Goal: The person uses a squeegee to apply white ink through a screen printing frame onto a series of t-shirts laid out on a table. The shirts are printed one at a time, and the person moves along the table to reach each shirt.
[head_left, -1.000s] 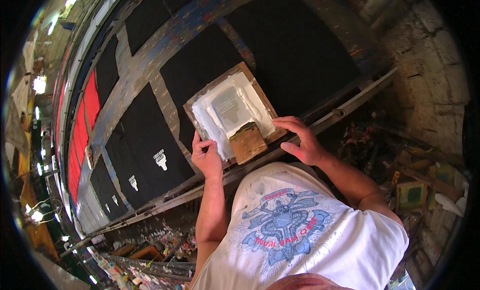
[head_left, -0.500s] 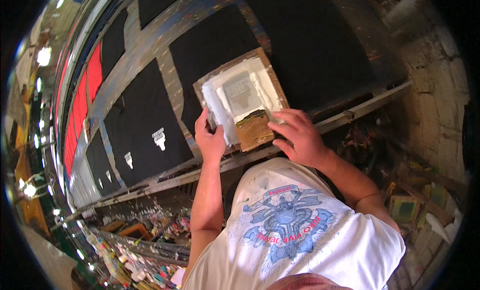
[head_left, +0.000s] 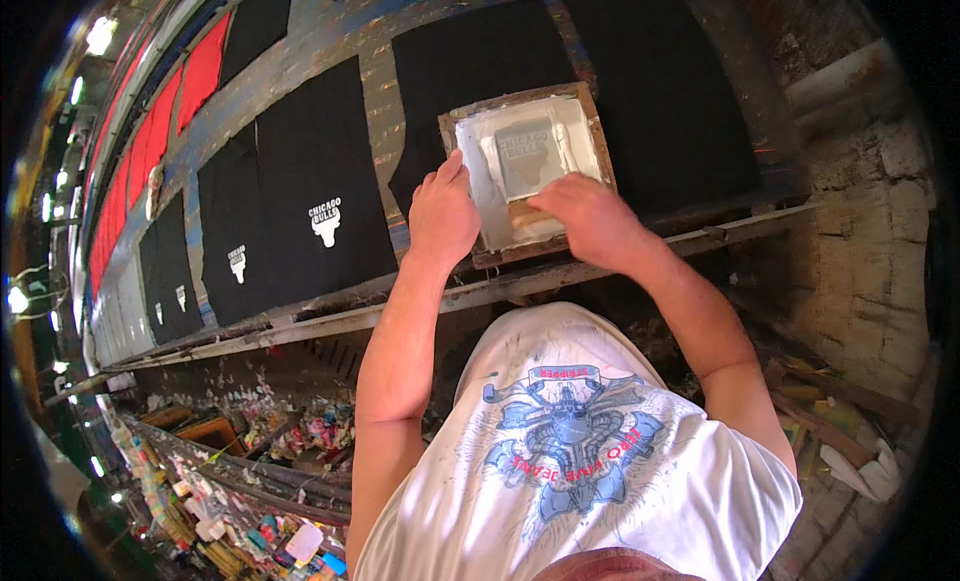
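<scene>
A wooden screen-printing frame (head_left: 515, 102) lies over a black fabric piece (head_left: 475, 56) near the table's front edge. White ink borders the grey stencil area at its middle. My left hand (head_left: 443, 213) grips the frame's left side, its fingertips along the rim. Inside the frame, my right hand (head_left: 592, 221) is closed around the top of a tan squeegee (head_left: 535, 224), which stands at the near end of the stencil. The hand hides part of the squeegee. Left of the frame lies another black piece (head_left: 290, 171) with white printed emblems.
Another black piece (head_left: 660, 101) lies right of the frame. Red pieces (head_left: 150, 126) line the table's far left. A rail (head_left: 510, 283) runs along the front edge, with cluttered scraps and containers (head_left: 260, 531) at lower left. A rough wall (head_left: 870, 251) stands to the right.
My right hand has closed on the squeegee, which has shifted from the frame's near edge toward the stencil. The frame now sits squarer, and my view has shifted.
</scene>
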